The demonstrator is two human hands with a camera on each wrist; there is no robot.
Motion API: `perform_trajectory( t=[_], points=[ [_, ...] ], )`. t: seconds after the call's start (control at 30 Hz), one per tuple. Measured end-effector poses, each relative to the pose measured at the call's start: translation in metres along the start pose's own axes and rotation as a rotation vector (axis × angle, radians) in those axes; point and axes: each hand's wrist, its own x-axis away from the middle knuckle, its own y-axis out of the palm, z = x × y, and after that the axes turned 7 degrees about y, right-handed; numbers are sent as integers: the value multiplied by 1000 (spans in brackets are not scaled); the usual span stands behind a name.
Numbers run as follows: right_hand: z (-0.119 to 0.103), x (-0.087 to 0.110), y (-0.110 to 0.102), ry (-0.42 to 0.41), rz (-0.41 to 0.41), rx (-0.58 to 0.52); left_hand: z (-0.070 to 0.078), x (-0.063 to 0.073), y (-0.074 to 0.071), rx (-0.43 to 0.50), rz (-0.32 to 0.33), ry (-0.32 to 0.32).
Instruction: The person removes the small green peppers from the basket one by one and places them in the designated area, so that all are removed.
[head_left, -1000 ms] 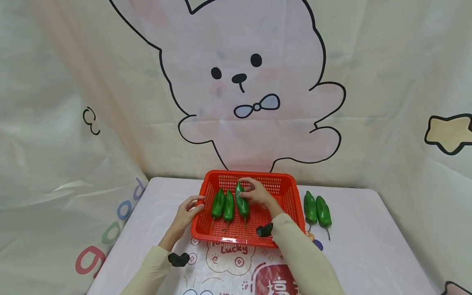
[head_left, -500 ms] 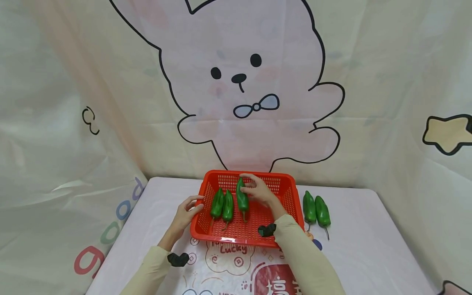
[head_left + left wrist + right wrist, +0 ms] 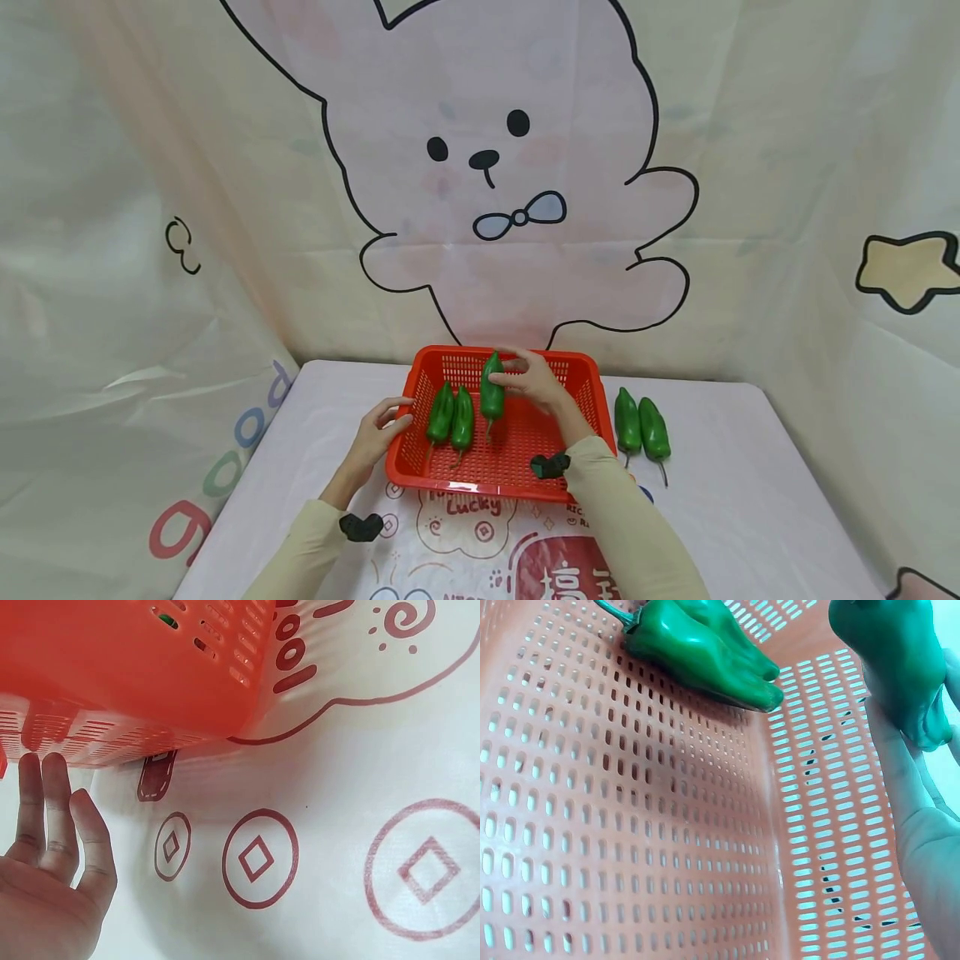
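My right hand [image 3: 537, 385] pinches a green pepper [image 3: 492, 398] between thumb and fingers, high over the back half of the red basket [image 3: 495, 490]. Its stem points down toward me; the right wrist view has this held pepper [image 3: 896, 656] at the top right, apart from the others. Two more peppers [image 3: 462, 421] lie side by side on the left of the basket floor, stems toward me. At the basket's left side is my left hand [image 3: 373, 437]. In the left wrist view, straight fingers [image 3: 56, 802] reach up to the perforated wall.
On the table right of the basket lie a green pepper [image 3: 627, 423] and another pepper [image 3: 655, 432], close together. The table wears a white printed cloth [image 3: 750, 500]. Behind it hangs a curtain [image 3: 525, 275] with a cartoon animal drawn on it.
My right hand has raised the pepper from among those in the basket and moved it slightly away from me and upward. My left hand has stayed at the basket's side.
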Motion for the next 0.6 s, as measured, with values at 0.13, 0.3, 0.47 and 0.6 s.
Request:
perform_trajectory(
  t=[0.13,0.3,0.47,0.6],
  points=[
    [-3,3,-3,-13,-19,7,0,0,0,7,0,-10],
    [-9,8,-6,-27,-38,15,1,-1,0,16,0,-18],
    [-14,13,-9,-23,-41,42,2,0,1,11,1,-17],
    [-20,18,-11,-16,-33,40,2,0,1,-1,-1,-17]
  ],
)
